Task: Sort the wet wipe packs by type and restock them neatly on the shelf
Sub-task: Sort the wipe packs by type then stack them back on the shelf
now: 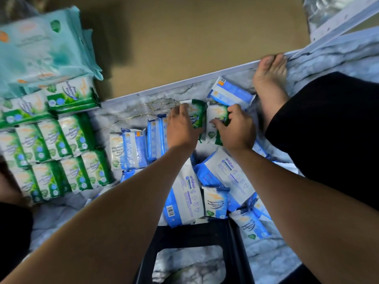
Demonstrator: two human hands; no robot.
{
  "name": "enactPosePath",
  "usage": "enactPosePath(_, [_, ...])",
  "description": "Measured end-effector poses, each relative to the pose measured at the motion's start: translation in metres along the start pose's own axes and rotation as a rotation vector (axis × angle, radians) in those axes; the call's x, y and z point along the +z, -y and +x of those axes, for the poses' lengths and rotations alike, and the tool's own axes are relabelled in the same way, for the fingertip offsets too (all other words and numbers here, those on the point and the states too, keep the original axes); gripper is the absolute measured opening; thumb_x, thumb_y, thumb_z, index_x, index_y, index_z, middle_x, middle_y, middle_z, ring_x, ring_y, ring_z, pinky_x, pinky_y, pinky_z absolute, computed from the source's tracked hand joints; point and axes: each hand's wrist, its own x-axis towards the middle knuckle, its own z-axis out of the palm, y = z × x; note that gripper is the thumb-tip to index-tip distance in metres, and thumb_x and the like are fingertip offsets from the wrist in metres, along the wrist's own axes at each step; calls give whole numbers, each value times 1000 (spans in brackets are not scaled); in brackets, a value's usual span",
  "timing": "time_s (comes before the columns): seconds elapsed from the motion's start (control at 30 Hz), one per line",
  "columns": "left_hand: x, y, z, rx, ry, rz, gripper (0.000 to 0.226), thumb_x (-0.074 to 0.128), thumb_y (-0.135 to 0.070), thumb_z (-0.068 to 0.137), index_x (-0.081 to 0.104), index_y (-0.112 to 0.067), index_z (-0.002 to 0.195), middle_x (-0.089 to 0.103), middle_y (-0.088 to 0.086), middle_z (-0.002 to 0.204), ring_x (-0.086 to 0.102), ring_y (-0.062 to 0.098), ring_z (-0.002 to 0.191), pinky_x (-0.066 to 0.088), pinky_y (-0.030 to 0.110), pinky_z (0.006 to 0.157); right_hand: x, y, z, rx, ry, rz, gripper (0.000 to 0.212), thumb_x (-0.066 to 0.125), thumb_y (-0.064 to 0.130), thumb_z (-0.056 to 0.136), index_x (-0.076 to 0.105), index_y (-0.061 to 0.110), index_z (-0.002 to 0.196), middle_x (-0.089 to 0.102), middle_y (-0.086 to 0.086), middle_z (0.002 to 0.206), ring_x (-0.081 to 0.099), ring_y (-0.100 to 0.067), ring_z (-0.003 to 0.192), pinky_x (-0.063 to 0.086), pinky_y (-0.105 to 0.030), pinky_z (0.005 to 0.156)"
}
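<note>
On a marble-patterned floor (61, 218), seen from above, a person sits on a black stool (192, 236) and reaches both bare arms forward among scattered wet wipe packs.

The left hand (181, 128) lies back-up over a green pine wipes pack (197, 116), fingers curled round its far edge. Just beside it, the right hand (235, 128) grips a second green pack (216, 119), thumb pressed on its face and fingers curled over its top. The two packs sit side by side, touching, in the middle of the floor.

To the left, the sorted green pine packs (61, 152) stand in tidy rows, with two more lying flat above them. Large teal packs (41, 44) are stacked in the top left corner. Between the rows and the hands, a few small blue fragrance-free packs (133, 148) stand together. Below the hands, larger white-and-blue antabax packs (184, 193) lie in a loose heap with more small blue ones. Another blue pack (231, 93) lies just beyond the right hand, near a bare foot (270, 83) that rests against a white floor strip (184, 78).
</note>
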Motion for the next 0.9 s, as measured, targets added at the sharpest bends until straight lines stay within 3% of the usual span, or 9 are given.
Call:
enactPosePath(0.13, [7,3,-2,72,-20,61,78,85,-28,74,47,-11,140,53,9,140,48,31,125,45,39,100,-1,0,-1,-50,-68,-48,46,75,47,77,60,13,104,66,-13,95,62,-37,87,51,-44,69])
enactPosePath(0.33, [10,-3,2,74,-8,78,79,83,-30,76,45,-12,141,49,8,143,45,32,126,40,35,100,1,2,1,-27,18,-136,70,79,60,65,56,11,110,61,-14,102,61,-36,93,49,-45,72])
enactPosePath(0.6, [-6,-5,-3,82,-58,-114,75,84,-16,68,54,-12,137,59,7,132,55,32,116,49,38,94,-12,19,-2,89,104,-61,62,77,33,75,52,6,125,57,-18,121,57,-37,110,47,-40,79])
enactPosePath(0.77, [-40,-5,-23,159,-176,-272,70,84,-11,66,60,-10,132,62,9,129,59,30,115,48,34,97,-24,49,-23,119,36,62,59,78,31,73,54,9,123,57,-18,121,56,-36,111,47,-39,83])
enactPosePath(0.9, [-78,25,-46,101,-261,-294,69,82,-17,67,60,-12,132,61,5,131,59,28,113,49,33,94,-24,91,-45,56,75,102,57,79,29,73,56,11,122,57,-16,121,56,-36,112,46,-39,86])
